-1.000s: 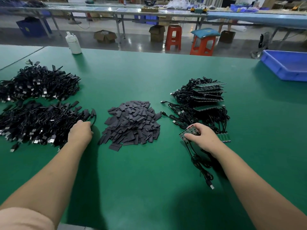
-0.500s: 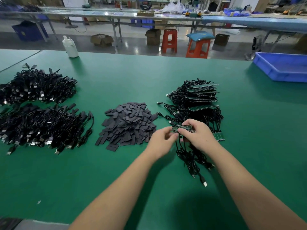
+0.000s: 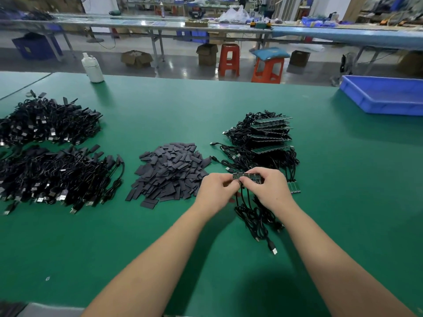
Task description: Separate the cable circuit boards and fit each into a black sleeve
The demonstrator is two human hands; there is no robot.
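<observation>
A strip of joined green circuit boards is held just above the green table. My left hand pinches its left end and my right hand grips its right part. Black cables hang from the strip and trail toward me. Left of my hands lies a heap of flat black sleeves. Behind my hands is a stack of more board strips with cables. A loose piece of green boards peeks out right of my right hand.
Two big heaps of black cables fill the table's left side. A white bottle stands at the far edge. A blue tray sits at the far right. Stools and benches lie beyond the table.
My left hand left the cable heap on the left and came across to the board strip. Both hands now hold the strip, lifted slightly and drawn closer.
</observation>
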